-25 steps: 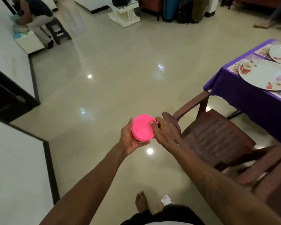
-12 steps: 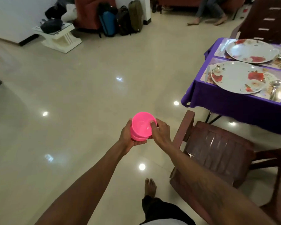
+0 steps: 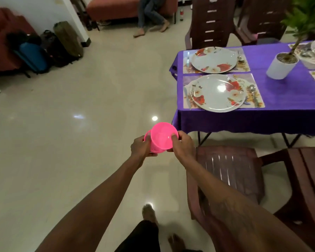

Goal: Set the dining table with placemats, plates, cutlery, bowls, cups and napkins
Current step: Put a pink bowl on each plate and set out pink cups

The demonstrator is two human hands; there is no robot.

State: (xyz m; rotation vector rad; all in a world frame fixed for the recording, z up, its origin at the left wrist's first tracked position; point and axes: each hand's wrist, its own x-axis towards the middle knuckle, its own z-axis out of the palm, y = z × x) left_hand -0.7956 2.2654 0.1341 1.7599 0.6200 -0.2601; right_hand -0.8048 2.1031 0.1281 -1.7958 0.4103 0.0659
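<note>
Both hands hold a stack of pink plastic bowls (image 3: 162,137) in front of me, over the floor. My left hand (image 3: 141,147) grips the lower bowls from the left. My right hand (image 3: 182,145) pinches the rim of the top bowl, which sits shifted to the right of the ones under it. To the right stands the dining table under a purple cloth (image 3: 280,99). On it lie floral placemats, each with a white flowered plate: a near plate (image 3: 217,92) and a far plate (image 3: 214,59). A spoon (image 3: 252,90) lies right of the near plate.
A brown plastic chair (image 3: 229,171) stands directly right of my hands, another chair (image 3: 307,180) beside it, two more behind the table. A white potted plant (image 3: 281,67) sits on the table. Bags (image 3: 44,51) line the far wall. A seated person's legs (image 3: 151,20) show at the back.
The view has swung right and nearer, bringing the table closer. The top bowl has slid right, off the bowls below it, with my right hand on its rim.
</note>
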